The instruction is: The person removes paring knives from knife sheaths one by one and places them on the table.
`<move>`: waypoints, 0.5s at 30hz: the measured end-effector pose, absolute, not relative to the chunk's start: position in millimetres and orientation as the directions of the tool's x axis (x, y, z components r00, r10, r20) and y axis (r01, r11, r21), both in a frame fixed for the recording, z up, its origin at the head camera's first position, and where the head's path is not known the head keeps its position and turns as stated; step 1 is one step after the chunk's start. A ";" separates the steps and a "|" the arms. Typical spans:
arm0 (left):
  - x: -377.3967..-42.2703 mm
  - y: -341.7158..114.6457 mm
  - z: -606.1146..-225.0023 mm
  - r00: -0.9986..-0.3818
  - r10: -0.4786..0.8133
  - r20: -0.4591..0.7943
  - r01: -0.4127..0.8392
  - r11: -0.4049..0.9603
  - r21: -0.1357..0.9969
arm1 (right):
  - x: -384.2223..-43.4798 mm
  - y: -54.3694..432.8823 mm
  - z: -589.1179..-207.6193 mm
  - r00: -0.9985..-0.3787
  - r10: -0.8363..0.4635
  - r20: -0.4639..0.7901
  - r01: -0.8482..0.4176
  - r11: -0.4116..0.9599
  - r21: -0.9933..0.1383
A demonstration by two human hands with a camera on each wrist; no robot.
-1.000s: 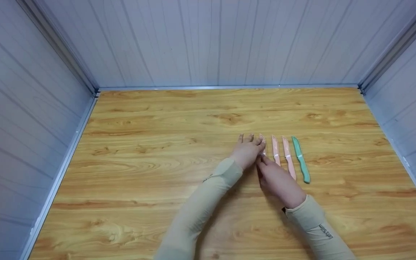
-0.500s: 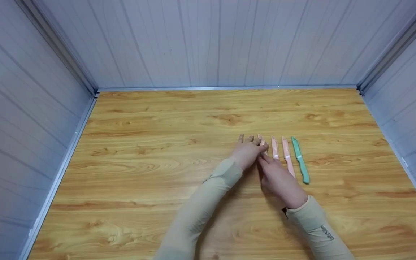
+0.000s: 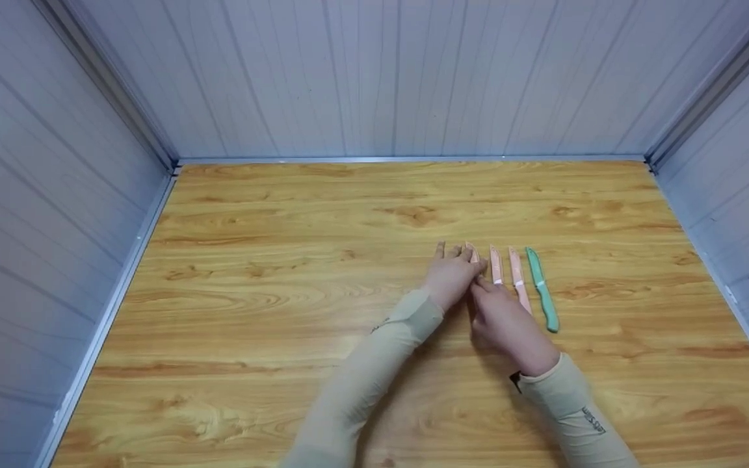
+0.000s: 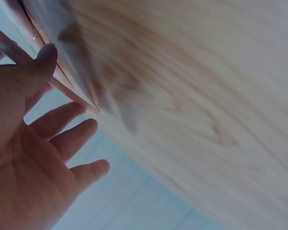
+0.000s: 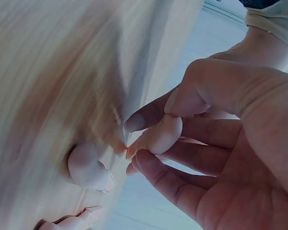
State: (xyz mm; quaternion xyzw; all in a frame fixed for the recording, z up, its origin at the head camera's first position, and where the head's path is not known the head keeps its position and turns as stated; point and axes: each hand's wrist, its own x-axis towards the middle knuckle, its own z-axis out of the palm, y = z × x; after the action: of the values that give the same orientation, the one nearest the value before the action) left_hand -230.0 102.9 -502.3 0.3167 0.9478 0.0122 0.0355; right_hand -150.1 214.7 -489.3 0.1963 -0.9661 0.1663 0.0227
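Toward the right of the table, my left hand (image 3: pixel 452 273) and right hand (image 3: pixel 508 322) meet over a pink knife (image 3: pixel 473 252), the leftmost of a row. Its handle end (image 5: pixel 163 136) is pinched between thumb and fingers of my right hand, as the right wrist view shows. My left thumb and fingers hold the same knife along its blade part (image 4: pixel 74 94); the other left fingers spread out. Just right of it lie a second pink knife (image 3: pixel 496 263) and a third pink knife (image 3: pixel 516 260), their handles partly hidden by my right hand. A green knife (image 3: pixel 537 270) ends the row.
The wood-grain table (image 3: pixel 270 292) is bounded by a pale panelled back wall (image 3: pixel 361 78), a left wall (image 3: pixel 43 214) and a right wall (image 3: pixel 732 182).
Both hands have shifted very slightly to the right, still on the leftmost pink knife. The other knives lie as before.
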 end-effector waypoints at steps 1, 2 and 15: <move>-229.7 103.8 -502.9 -0.801 0.596 -0.059 0.595 0.803 0.043 | -150.0 214.8 -489.5 -0.922 -0.371 0.113 -0.388 0.868 -0.311; -229.3 104.7 -503.2 -0.804 0.592 -0.060 0.591 0.806 0.033 | -149.7 214.9 -489.3 -0.921 -0.371 0.118 -0.389 0.867 -0.311; -227.0 107.7 -503.1 -0.821 0.568 -0.052 0.569 0.822 -0.015 | -146.9 213.5 -486.3 -0.911 -0.387 0.143 -0.412 0.865 -0.286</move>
State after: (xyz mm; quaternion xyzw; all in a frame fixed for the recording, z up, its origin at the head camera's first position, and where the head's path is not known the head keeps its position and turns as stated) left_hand -227.0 107.7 -503.1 0.2980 0.9542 -0.0147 0.0226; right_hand -146.9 213.5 -486.3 0.2071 -0.9648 0.1571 0.0403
